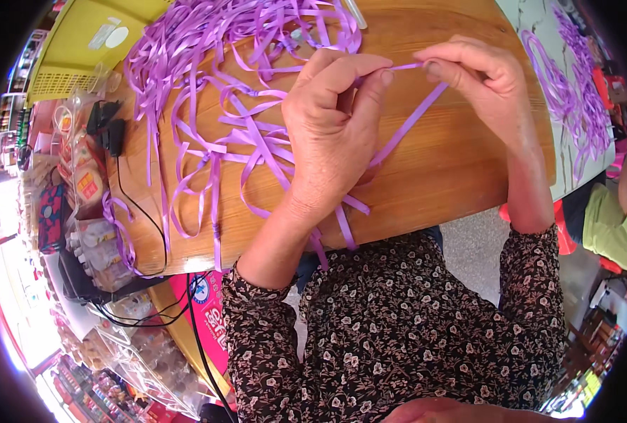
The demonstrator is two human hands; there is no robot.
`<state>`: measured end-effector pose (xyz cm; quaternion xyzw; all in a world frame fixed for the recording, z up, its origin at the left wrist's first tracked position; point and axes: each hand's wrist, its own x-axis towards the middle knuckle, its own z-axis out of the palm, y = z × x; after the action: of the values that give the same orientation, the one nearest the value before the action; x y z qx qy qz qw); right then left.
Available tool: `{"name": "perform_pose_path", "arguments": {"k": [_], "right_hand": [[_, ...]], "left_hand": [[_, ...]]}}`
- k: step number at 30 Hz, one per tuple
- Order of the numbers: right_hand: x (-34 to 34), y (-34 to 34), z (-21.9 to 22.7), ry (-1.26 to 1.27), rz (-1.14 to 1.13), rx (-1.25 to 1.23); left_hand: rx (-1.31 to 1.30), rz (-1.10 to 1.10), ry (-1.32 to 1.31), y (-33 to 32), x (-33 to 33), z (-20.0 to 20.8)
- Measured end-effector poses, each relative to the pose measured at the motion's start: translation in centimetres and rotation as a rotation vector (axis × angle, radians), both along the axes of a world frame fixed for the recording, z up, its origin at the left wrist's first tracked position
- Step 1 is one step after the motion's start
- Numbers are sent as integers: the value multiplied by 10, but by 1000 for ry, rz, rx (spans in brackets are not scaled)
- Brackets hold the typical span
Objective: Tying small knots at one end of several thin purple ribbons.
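Between my two hands a narrow purple ribbon (406, 66) is stretched over the wooden table (461, 158). My left hand (338, 116) pinches one part of it between thumb and forefinger, with the other fingers curled in. My right hand (475, 81) pinches the ribbon a short way to the right, also by thumb and fingertip. A longer length of the same ribbon slants down from the right fingers toward the left wrist, which hides part of it. Loose purple ribbons (257, 144) lie under and left of my left hand.
A large heap of purple ribbons (194, 42) covers the table's far left, beside a yellow plastic basket (63, 53). More ribbons (574, 92) lie on a white marbled surface at right. A black cable (141, 211) runs over the left edge. Another person (613, 218) is at far right.
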<state>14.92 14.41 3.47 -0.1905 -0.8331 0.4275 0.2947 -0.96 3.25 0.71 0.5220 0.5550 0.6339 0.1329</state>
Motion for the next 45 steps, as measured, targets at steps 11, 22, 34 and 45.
{"name": "perform_pose_path", "arguments": {"k": [11,22,34,45], "right_hand": [[6,12,-4,81,409,-368],[-9,-4,-23,438,438,-834],[-12,-9,-16,221,93,-65],[-11,-18,-13,63,20,356]], "left_hand": [[-33,-72,-261,3,-5,1],[-26,-263,-614,-2,15,4],[-25,-145,-424,2,13,-10],[35,34,-50,1,16,-9]]}}
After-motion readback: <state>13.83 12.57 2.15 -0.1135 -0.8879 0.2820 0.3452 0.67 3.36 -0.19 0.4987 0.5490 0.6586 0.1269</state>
